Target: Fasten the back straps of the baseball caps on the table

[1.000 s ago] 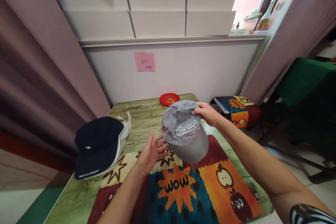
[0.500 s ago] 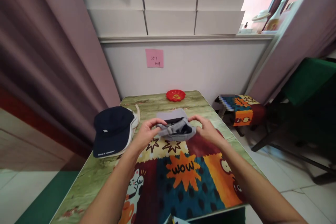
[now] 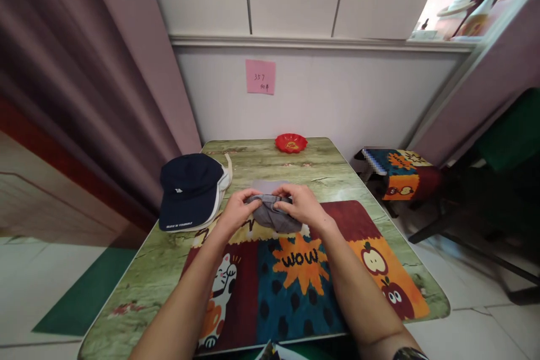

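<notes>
A grey baseball cap [image 3: 276, 218] is held over the colourful mat [image 3: 301, 281], its brim pointing away from me and partly hidden by my fingers. My left hand [image 3: 239, 208] pinches the cap's left edge between thumb and fingers. On the other side, my right hand [image 3: 301, 204] grips the rim near the back strap, close to my left hand. To the left, a navy blue cap [image 3: 188, 188] rests on the table over a white cap [image 3: 221, 191], of which only the edge and strap show.
A red scalloped dish [image 3: 291, 143] stands at the far edge of the wood-patterned table [image 3: 248, 160]. A pink note [image 3: 260, 76] sticks to the wall. Right of the table are a low stool [image 3: 400, 171] with a patterned cover and a dark green chair [image 3: 502, 140].
My right hand has moved left, closer to my left hand. The cap's opening has closed up and the crown looks folded. The view has shifted slightly.
</notes>
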Motion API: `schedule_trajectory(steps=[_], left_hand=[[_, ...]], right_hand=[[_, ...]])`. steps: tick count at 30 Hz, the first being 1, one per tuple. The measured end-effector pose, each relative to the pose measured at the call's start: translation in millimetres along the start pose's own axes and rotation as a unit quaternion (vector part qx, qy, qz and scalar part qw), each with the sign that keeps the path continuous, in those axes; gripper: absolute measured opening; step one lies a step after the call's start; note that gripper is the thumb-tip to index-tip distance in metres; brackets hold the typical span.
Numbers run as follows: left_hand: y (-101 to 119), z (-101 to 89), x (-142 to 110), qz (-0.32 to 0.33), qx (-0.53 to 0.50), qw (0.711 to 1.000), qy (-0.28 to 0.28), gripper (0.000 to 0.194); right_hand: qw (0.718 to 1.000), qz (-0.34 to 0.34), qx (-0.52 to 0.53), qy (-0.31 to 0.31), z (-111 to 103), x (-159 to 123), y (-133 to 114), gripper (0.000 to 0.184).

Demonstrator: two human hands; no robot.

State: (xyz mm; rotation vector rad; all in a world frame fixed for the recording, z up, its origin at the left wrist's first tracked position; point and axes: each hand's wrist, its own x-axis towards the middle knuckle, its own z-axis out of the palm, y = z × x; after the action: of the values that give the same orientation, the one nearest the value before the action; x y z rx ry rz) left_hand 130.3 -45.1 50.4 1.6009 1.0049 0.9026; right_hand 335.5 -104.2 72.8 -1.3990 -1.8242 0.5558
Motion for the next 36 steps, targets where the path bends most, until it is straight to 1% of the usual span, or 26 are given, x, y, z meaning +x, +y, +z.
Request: schedule_trajectory(steps=[2,4,7,8,10,12,14,16,18,21,23,26,29,32,36], left_hand=[[0.8,-3.0,-5.5,-0.008,0.022,0.999,0.022,0.011],[5.6,-4.1,-11.0,0.003,0.048,0.998,0.034,0.013],[21.9,-0.2,-14.6,0.053,0.034,0.998,0.031,0.036],[28.1,2.4,-13.7,0.064,0.02,0.997,0.025,0.04],[38.2,9.0,-8.7,0.063,-0.004,0.998,0.021,0.033],[43.7,16.3,-0.2,0.043,-0.027,0.998,0.026,0.024],[45.8,23.4,9.5,0.025,-0.061,0.997,0.031,0.021],[47.4,30.3,18.3,0.018,-0.096,0.995,0.034,0.023],[50.6,36.9,24.9,0.015,-0.115,0.993,0.032,0.025],[57.9,45.9,30.5,-0.009,-0.121,0.993,0.011,0.026],[62.1,50.7,32.5,-0.025,-0.12,0.992,0.006,0.026],[64.1,55.1,33.9,-0.034,-0.126,0.991,0.029,0.027],[60.4,55.8,32.8,-0.032,-0.16,0.985,0.05,0.029],[56.4,54.7,28.1,-0.035,-0.186,0.98,0.063,0.032],[58.0,51.8,18.5,-0.04,-0.178,0.98,0.075,0.03]], right_hand=[[0.999,-0.011,0.033,0.003,1.0,9.7,2.1,0.01],[0.996,-0.022,0.086,-0.007,1.5,17.6,4.3,0.01],[0.982,-0.032,0.184,-0.029,3.1,26.5,7.8,0.014],[0.976,-0.033,0.213,-0.03,3.7,28.6,9.3,0.015],[0.965,-0.033,0.259,-0.019,4.1,31.5,12.8,0.016],[0.954,-0.026,0.298,0.001,2.9,33.0,16.3,0.016],[0.94,-0.013,0.341,0.025,0.0,33.4,19.1,0.016],[0.929,-0.007,0.368,0.05,-4.1,33.4,21.1,0.016],[0.926,-0.016,0.368,0.079,-8.8,33.0,22.4,0.014],[0.926,-0.024,0.361,0.107,-14.7,32.5,23.7,0.013],[0.923,-0.018,0.369,0.109,-17.2,32.3,24.0,0.014],[0.918,-0.01,0.382,0.109,-19.0,31.7,23.0,0.015],[0.918,-0.013,0.388,0.08,-19.6,30.5,21.3,0.019],[0.929,-0.025,0.365,0.047,-19.5,29.2,20.5,0.025],[0.957,-0.049,0.277,0.066,-18.7,28.0,16.9,0.02]])
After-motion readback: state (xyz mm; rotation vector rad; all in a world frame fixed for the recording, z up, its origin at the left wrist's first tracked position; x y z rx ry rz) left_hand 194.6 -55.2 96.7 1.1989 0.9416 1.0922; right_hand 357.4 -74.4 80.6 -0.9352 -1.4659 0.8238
